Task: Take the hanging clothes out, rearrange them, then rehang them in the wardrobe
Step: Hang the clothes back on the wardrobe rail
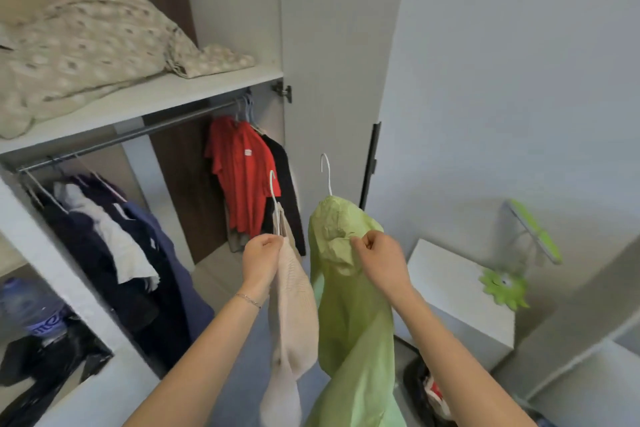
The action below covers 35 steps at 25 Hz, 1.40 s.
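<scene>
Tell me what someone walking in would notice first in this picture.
Front and centre, the right hand grips a bright green jacket, and the left hand holds a beige top beside it. Behind them, a red shirt hangs at the right end of the wardrobe rail, and crumpled patterned bedding covers much of the shelf above.

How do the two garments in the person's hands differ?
The beige garment looks knitted and narrow; the green jacket is thin, crinkled and wider. The left hand grips the beige garment, the right hand the green jacket. Both hang on white hangers, off the rail.
</scene>
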Tool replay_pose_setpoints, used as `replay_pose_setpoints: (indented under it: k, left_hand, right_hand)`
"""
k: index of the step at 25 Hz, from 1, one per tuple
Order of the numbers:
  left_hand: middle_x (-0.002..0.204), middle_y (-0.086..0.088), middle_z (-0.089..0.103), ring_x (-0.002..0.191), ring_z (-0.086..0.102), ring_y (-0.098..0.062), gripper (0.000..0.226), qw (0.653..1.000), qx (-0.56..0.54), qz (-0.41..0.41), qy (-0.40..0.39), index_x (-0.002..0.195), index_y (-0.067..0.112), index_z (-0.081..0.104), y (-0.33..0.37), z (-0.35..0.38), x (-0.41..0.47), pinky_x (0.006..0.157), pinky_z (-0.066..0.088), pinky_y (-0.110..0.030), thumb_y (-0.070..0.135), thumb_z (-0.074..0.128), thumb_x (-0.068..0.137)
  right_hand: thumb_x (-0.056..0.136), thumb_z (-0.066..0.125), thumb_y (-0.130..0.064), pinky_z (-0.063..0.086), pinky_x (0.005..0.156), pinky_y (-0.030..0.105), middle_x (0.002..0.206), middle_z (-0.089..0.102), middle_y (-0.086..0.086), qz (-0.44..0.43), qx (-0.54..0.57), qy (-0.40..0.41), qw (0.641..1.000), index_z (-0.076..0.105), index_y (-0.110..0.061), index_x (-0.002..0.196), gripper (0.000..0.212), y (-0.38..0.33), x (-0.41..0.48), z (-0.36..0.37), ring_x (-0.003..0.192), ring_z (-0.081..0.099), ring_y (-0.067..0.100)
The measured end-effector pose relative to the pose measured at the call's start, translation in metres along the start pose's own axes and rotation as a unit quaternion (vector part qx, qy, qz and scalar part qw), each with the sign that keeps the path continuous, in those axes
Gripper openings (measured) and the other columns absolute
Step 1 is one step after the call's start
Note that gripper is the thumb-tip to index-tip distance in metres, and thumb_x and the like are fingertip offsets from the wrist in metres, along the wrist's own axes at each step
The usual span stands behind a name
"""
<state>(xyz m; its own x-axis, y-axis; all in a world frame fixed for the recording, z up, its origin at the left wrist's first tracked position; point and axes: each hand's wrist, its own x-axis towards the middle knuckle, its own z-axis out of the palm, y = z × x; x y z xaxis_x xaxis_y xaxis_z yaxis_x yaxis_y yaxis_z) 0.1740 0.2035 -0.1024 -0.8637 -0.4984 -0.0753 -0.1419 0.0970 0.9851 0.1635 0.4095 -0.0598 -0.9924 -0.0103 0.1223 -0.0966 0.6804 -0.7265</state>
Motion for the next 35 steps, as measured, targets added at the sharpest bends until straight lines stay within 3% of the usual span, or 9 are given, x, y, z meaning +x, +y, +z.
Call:
replay_pose_setpoints:
  k: [8, 13, 18, 23, 27, 32, 35]
  left_hand:
    - [0.082, -0.012, 0.060, 0.079, 0.053, -0.020, 0.018, 0.992, -0.022, -0.034, 0.120, 0.082, 0.003, 0.070, -0.005, 0.000, 0.120, 0.073, 0.042, -0.033, 0.007, 0.055, 0.091]
    - [0.079, -0.011, 0.056, 0.077, 0.051, -0.022, 0.017, 0.987, -0.029, -0.041, 0.152, 0.077, 0.009, 0.066, -0.009, -0.006, 0.208, 0.071, 0.041, -0.035, 0.010, 0.055, 0.089]
    - [0.077, 0.000, 0.059, 0.074, 0.054, -0.012, 0.026, 0.982, -0.035, -0.043, 0.182, 0.069, 0.018, 0.063, 0.007, -0.012, 0.278, 0.068, 0.045, -0.027, 0.009, 0.055, 0.093]
    - [0.079, -0.008, 0.056, 0.073, 0.051, -0.016, 0.021, 0.975, -0.045, -0.053, 0.210, 0.077, 0.007, 0.063, 0.007, -0.025, 0.328, 0.065, 0.042, -0.025, 0.009, 0.052, 0.094]
    - [0.083, -0.013, 0.054, 0.078, 0.051, -0.022, 0.018, 0.976, -0.049, -0.057, 0.206, 0.085, 0.006, 0.064, 0.005, -0.024, 0.370, 0.071, 0.044, -0.029, 0.011, 0.050, 0.095]
    - [0.088, -0.010, 0.059, 0.082, 0.054, -0.020, 0.019, 0.965, -0.043, -0.076, 0.248, 0.081, 0.008, 0.063, -0.006, -0.026, 0.428, 0.072, 0.046, -0.027, 0.011, 0.050, 0.095]
    - [0.098, -0.009, 0.063, 0.092, 0.059, -0.024, 0.017, 0.954, -0.052, -0.088, 0.282, 0.084, 0.012, 0.066, -0.013, -0.029, 0.455, 0.087, 0.050, -0.035, 0.015, 0.053, 0.095]
  right_hand:
    - [0.094, 0.053, -0.029, 0.037, 0.057, 0.033, 0.066, 0.048, 0.008, -0.084, -0.008, -0.094, 0.992, 0.045, -0.009, 0.068, 0.033, -0.026, 0.133, 0.058, 0.062, 0.045, 0.021]
    - [0.093, 0.053, -0.030, 0.043, 0.060, 0.035, 0.067, 0.051, 0.005, -0.101, -0.018, -0.118, 0.988, 0.046, -0.011, 0.068, 0.032, -0.038, 0.209, 0.109, 0.065, 0.050, 0.023]
    - [0.093, 0.053, -0.030, 0.033, 0.051, 0.030, 0.059, 0.042, -0.001, -0.145, -0.021, -0.140, 0.979, 0.037, -0.015, 0.063, 0.038, -0.070, 0.276, 0.161, 0.059, 0.042, 0.018]
    - [0.094, 0.053, -0.029, 0.029, 0.050, 0.028, 0.057, 0.037, -0.002, -0.168, 0.003, -0.151, 0.974, 0.035, -0.015, 0.062, 0.039, -0.098, 0.336, 0.204, 0.054, 0.037, 0.014]
    - [0.094, 0.053, -0.028, 0.028, 0.049, 0.029, 0.056, 0.033, -0.002, -0.178, 0.025, -0.162, 0.970, 0.029, -0.016, 0.059, 0.044, -0.120, 0.388, 0.240, 0.051, 0.033, 0.014]
    - [0.094, 0.055, -0.026, 0.025, 0.047, 0.030, 0.056, 0.033, 0.000, -0.191, 0.053, -0.168, 0.966, 0.028, -0.016, 0.058, 0.046, -0.134, 0.454, 0.282, 0.051, 0.032, 0.015]
    - [0.094, 0.054, -0.025, 0.025, 0.047, 0.030, 0.056, 0.033, 0.001, -0.198, 0.065, -0.158, 0.965, 0.027, -0.016, 0.058, 0.046, -0.137, 0.486, 0.298, 0.052, 0.032, 0.016]
